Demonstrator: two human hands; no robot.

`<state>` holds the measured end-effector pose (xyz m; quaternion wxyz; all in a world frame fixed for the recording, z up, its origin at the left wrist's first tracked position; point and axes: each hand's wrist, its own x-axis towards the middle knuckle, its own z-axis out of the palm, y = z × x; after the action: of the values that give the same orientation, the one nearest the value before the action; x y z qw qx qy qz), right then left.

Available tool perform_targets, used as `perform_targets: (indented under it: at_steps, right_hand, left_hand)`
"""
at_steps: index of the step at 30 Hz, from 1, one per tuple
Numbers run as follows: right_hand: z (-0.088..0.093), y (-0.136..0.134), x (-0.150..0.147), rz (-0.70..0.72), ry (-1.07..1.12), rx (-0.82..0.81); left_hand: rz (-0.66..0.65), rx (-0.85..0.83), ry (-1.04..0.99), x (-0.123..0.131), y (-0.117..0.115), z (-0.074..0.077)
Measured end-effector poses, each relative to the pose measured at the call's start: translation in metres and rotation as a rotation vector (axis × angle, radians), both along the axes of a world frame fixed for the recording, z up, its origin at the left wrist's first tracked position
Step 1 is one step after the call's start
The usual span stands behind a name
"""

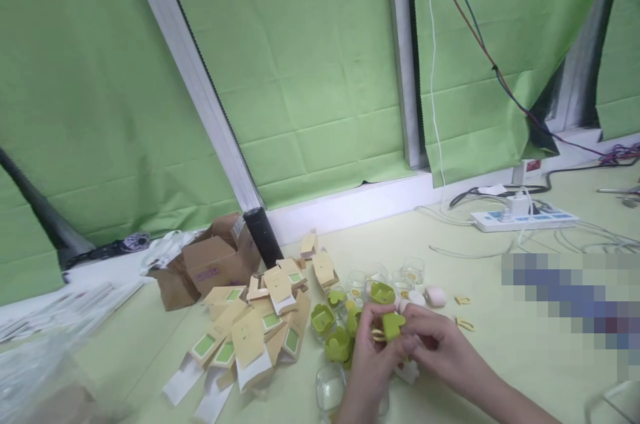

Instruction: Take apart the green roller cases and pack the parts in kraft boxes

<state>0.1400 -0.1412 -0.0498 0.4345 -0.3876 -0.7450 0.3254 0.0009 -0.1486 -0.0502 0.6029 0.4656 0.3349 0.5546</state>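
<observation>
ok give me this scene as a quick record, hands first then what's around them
left hand: gripping green flower-shaped piece, with a yellow loop at its fingers
right hand: on the same piece
left of hands: more green pieces, small open cartons
near left forearm: clear plastic cup
beyond right hand: pink rounded object, two loose yellow loops
back left: brown cardboard box
back right: white power strip
backdrop: green blinds

Clearance: open far right, crowded left.
Bare table (463, 276) lies between clear cups (414, 271) and power strip (525, 220). Green cups (323, 320), then yellow cartons (247, 339), block low passage left of left hand (371, 344).
</observation>
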Motion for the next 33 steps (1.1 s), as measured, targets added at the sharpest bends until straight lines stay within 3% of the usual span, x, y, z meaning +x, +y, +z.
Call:
perform_targets:
  at_steps: [5,10,14,21,24,27,30,33]
  right_hand:
    - [-0.005,0.002,-0.002,-0.054,0.056,-0.030]
    - [0.005,0.001,0.002,-0.051,0.067,0.046]
    - [0.008,-0.002,0.002,0.027,0.049,-0.039]
    - [0.003,0.003,0.003,-0.053,0.093,-0.073]
    - [0.003,0.012,0.006,-0.136,0.010,-0.049]
    - [-0.002,0.030,0.019,-0.227,-0.110,-0.065]
    - [-0.011,0.059,0.049,-0.381,-0.173,-0.087]
    - [-0.022,0.094,0.088,-0.548,-0.294,-0.085]
  left_hand:
    - [-0.071,-0.048,0.020,-0.001,0.000,0.004]
    - [-0.048,-0.055,-0.011,0.001,-0.001,0.006]
    - [-0.072,-0.034,-0.003,0.001,-0.001,0.000]
    - [-0.092,-0.035,0.115,-0.001,-0.001,0.005]
    - [0.057,0.024,0.330,-0.012,0.007,0.017]
    - [0.232,0.170,0.757,-0.030,0.020,0.033]
    - [0.245,0.266,1.072,-0.045,0.031,0.046]
    - [0.231,0.295,1.162,-0.052,0.041,0.046]
